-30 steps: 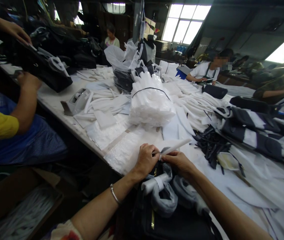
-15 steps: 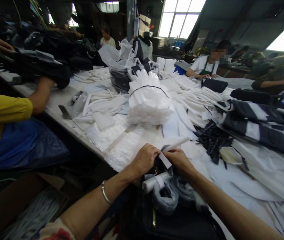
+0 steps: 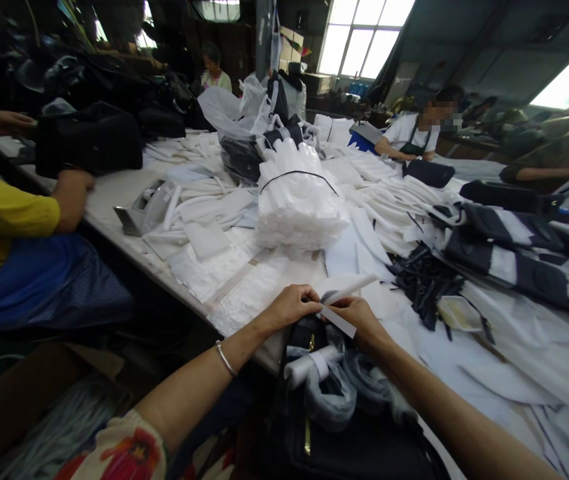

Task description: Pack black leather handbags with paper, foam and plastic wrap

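A black bag with a gold zipper lies close in front of me. Its looped handles are covered in clear wrap, and a white foam roll with a white band rests by them. At the bag's far end, my left hand pinches one end of a narrow white strip. My right hand is closed beside it on a grey, wrapped strap, its fingertips partly hidden. A white foam piece sticks out to the right just beyond my fingers.
A banded bundle of white foam sleeves stands ahead on the table. Black straps and a clear plastic box lie to the right, near padded black pieces. A co-worker in a yellow sleeve handles a black bag at left.
The white strip has swung to a flatter slant, its free end now further right. My left forearm has shifted slightly right. The co-worker's black bag at left has been turned more upright.
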Available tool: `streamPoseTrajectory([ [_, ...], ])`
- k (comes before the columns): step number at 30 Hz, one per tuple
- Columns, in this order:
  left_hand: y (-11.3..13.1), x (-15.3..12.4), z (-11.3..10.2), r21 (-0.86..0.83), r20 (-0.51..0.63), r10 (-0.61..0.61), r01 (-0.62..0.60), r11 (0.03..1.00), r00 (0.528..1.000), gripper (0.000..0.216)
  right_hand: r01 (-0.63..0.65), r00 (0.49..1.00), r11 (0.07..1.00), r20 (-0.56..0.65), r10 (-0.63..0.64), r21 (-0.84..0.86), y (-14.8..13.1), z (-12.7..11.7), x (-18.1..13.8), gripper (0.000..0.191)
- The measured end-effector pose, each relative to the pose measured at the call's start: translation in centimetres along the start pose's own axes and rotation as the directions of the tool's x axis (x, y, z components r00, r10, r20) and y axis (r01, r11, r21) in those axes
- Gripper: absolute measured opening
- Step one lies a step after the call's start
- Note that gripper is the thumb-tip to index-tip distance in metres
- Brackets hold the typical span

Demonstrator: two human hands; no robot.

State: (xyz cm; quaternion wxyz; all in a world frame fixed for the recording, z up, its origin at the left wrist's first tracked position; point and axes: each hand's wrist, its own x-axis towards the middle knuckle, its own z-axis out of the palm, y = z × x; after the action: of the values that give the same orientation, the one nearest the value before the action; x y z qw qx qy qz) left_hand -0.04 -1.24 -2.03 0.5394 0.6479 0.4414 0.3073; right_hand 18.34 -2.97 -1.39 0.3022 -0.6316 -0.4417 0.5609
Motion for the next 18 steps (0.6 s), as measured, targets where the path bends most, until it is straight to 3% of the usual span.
streamPoseTrajectory([
  [9,-0.4,0.7,-0.3,-0.069,0.091,-0.048,0.054,0.996,0.995,0.023,0.076,0.992,0.989,-0.087,-0.087,-0.123,0.1,-0.7,0.5,0.022],
  [14,0.1,0.7,-0.7,-0.075,0.152,-0.039,0.051,0.996,0.988,0.02,0.09,0.996,0.995,0.003,-0.09,-0.045,-0.4,-0.3,-0.1,0.025],
  [18,-0.1,0.4,-0.1,-0.087,0.07,-0.055,0.061,0.994,0.996,0.026,0.047,0.995,0.998,0.089,-0.05,0.033,-1.1,-0.7,-0.8,0.028],
])
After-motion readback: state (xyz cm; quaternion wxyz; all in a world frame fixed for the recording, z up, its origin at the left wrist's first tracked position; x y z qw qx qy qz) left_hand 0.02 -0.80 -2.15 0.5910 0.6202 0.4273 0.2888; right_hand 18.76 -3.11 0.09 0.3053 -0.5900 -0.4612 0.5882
